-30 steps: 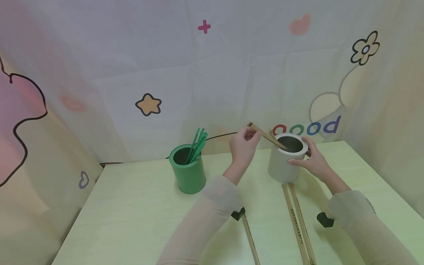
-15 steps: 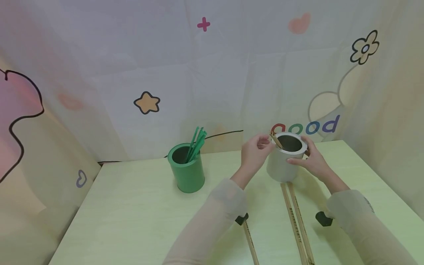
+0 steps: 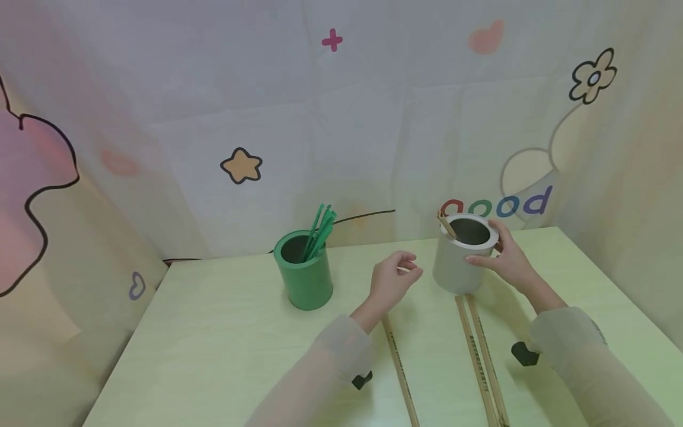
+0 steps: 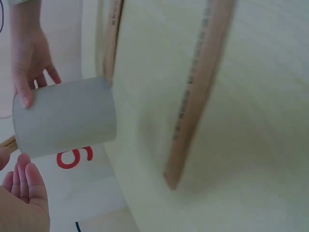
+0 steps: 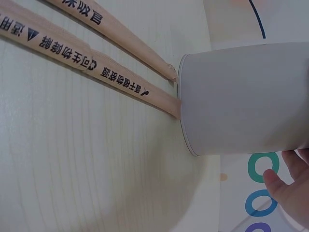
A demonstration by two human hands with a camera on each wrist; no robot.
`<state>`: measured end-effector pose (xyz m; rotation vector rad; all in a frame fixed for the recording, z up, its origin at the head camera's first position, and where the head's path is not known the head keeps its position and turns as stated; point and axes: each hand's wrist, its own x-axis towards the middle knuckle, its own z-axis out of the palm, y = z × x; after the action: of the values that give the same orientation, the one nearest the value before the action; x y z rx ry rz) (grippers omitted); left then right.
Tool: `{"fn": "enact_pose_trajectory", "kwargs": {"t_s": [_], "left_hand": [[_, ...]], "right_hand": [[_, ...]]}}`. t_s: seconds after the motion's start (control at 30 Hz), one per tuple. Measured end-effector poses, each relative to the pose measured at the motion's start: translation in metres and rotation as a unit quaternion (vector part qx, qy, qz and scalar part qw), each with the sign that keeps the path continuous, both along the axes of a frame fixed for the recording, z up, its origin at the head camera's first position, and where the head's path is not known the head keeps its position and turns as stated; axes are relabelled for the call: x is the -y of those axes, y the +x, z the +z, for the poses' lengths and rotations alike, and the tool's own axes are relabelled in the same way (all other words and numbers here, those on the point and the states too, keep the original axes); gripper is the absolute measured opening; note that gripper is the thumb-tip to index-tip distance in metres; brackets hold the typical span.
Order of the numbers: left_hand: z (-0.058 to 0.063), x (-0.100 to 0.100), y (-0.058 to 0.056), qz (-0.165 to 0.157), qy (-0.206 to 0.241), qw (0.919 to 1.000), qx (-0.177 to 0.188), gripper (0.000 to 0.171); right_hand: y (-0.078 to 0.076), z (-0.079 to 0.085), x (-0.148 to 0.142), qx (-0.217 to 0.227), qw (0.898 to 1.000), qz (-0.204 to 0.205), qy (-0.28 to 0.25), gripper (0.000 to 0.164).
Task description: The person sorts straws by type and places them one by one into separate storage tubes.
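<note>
A grey cylindrical holder (image 3: 460,268) stands upright at the back right, with several brown paper-wrapped straws (image 3: 446,224) leaning on its left rim. My right hand (image 3: 507,260) grips its right side, thumb on the front and fingers behind. Left of the holder, my left hand (image 3: 392,280) hovers over the table with nothing in it, its fingers loosely bent. Two wrapped straws (image 5: 120,79) with printed lettering lie in front of the holder. Another wrapped straw (image 3: 399,367) lies below my left hand, and it also shows in the left wrist view.
A green cylindrical holder (image 3: 308,284) with several green sticks or straws (image 3: 319,234) leaning in it stands to the left. The pale table (image 3: 213,344) ends at a printed cloth backdrop (image 3: 277,107). A black wrist piece (image 3: 525,353) sits under the right sleeve.
My left hand brought a wrapped straw to the grey holder, let go of it there, and drew back left and down. My right hand keeps its grip on the holder.
</note>
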<state>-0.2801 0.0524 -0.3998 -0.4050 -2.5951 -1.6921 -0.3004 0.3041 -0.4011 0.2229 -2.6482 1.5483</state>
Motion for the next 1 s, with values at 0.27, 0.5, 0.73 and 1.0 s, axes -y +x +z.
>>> {"fn": "enact_pose_trajectory", "kwargs": {"t_s": [0.27, 0.5, 0.73, 1.0], "left_hand": [[-0.017, 0.02, 0.018, -0.015, -0.01, 0.9995, 0.027, 0.022], [-0.034, 0.034, 0.032, -0.033, -0.021, 0.9987, 0.034, 0.025], [-0.046, 0.04, 0.043, -0.041, -0.045, 0.9971, 0.045, 0.026], [-0.055, 0.047, 0.053, -0.037, -0.061, 0.9955, 0.062, 0.027]], "right_hand": [[0.001, 0.002, 0.001, 0.001, 1.0, -0.005, 0.006, 0.098], [0.001, 0.001, 0.001, 0.001, 1.0, -0.004, 0.009, 0.099], [0.002, 0.003, 0.001, 0.006, 1.0, -0.006, 0.007, 0.099], [0.0, 0.001, 0.002, -0.006, 1.0, 0.0, 0.001, 0.097]]}}
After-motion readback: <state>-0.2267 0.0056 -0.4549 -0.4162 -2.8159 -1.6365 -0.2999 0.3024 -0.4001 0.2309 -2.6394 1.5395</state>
